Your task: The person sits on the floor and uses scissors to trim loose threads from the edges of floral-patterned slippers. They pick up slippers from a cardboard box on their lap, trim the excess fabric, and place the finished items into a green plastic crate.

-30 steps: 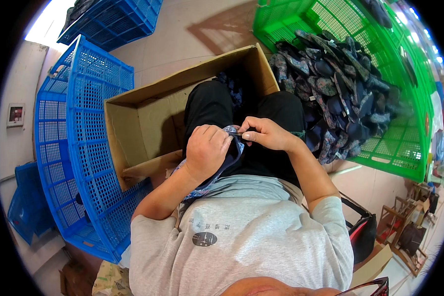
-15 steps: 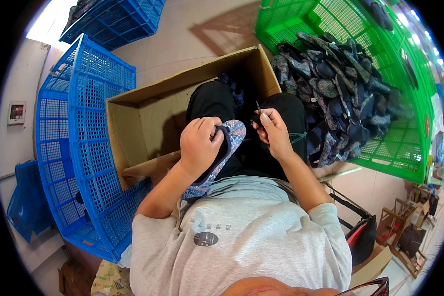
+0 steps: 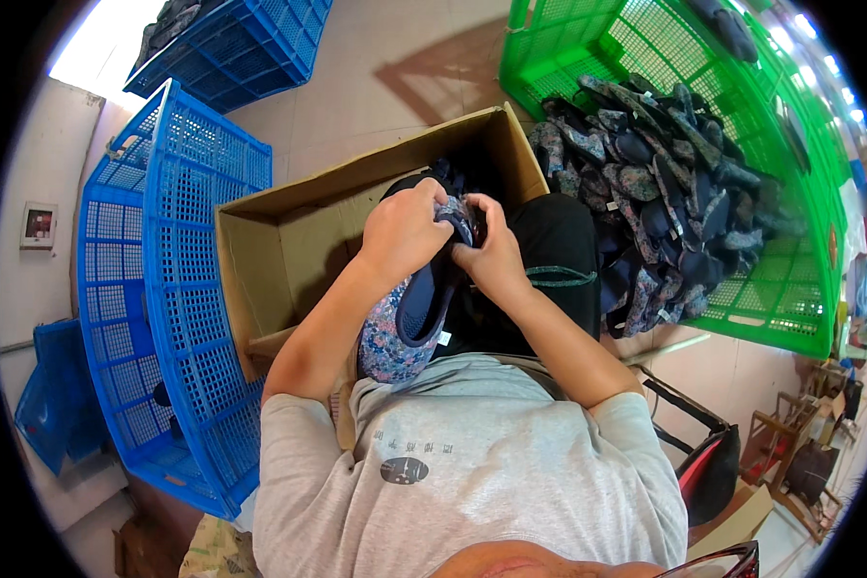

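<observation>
A floral, blue-lined slipper (image 3: 395,347) lies lengthwise over my lap, its opening toward me and a small white tag at its side. My left hand (image 3: 407,231) is closed on its far end, fingers pinching the floral fabric. Close against that same end, my right hand (image 3: 496,255) is closed, thumb and fingers curled round a dark thing, seemingly the dark-handled pointed tool seen earlier; its blade is hidden now.
A cardboard box (image 3: 289,241) stands at my knees with dark pieces in its far right corner. Right of it, a green crate (image 3: 761,323) holds a heap of floral slippers (image 3: 636,178). Blue crates (image 3: 202,279) stand on the left and at the far left.
My right hand has moved left to meet my left hand at the slipper's end. The slipper has turned, so its opening and tag show; the tool's blade is out of sight.
</observation>
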